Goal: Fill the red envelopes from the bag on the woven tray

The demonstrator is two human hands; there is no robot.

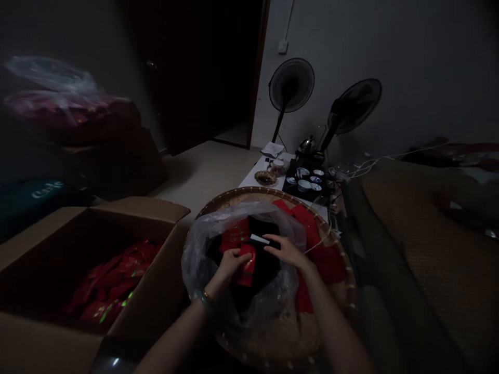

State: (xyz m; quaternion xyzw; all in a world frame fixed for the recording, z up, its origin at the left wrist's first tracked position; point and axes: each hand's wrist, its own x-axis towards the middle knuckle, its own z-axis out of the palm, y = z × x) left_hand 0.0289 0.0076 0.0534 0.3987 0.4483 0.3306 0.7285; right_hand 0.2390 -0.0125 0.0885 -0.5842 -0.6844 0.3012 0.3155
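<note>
My left hand [233,259] pinches the top of a small red packet [246,267] with gold marks, held over a clear plastic bag [197,265]. The bag lies with its mouth open, and dark contents [268,275] fill its middle. My right hand [286,250] reaches in from the right, thumb and fingers around the end of a small flat dark object with a white strip [259,239]; its kind is not clear in the dim light. Another red packet [236,234] rests in the bag, behind my left hand. Under the bag is a round woven bamboo tray [349,275].
Red packets [327,262] lie on the tray's right side. On the left stands an open cardboard box [146,306] containing many red packets [113,280]. Beyond the tray are a tea tray with cups [304,185] and two fans [291,84]. A woven-mat seat [421,228] is at right.
</note>
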